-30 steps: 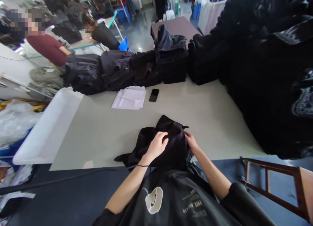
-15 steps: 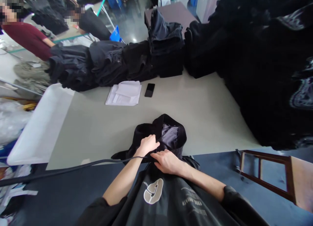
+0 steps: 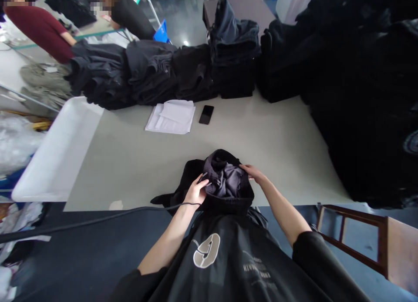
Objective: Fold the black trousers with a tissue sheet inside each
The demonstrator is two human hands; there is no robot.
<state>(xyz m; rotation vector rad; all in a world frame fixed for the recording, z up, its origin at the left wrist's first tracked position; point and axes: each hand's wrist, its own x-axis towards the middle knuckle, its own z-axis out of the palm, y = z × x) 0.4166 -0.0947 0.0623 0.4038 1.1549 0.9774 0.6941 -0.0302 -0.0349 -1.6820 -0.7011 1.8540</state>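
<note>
A black garment (image 3: 189,178) with an elastic waistband lies at the table's front edge, its opening facing up and grey lining showing inside. My left hand (image 3: 197,190) grips the left side of the waistband, fingers closed, with a small thin item that I cannot make out at the fingertips. On the opposite side of the opening, my right hand (image 3: 254,172) pinches the waistband's upper right rim. A dark cord runs from the left across my left wrist.
White papers (image 3: 171,117) and a black phone (image 3: 206,115) lie on the table (image 3: 124,162). Folded dark garments (image 3: 153,71) line the back; a large black pile (image 3: 352,97) is at right. A white tray (image 3: 55,154) stands left, a wooden stool (image 3: 355,241) right. Two people are at upper left.
My right hand has moved up and right from the front of the waistband to its far right rim. My left hand has shifted slightly onto the left rim. The opening is spread wider.
</note>
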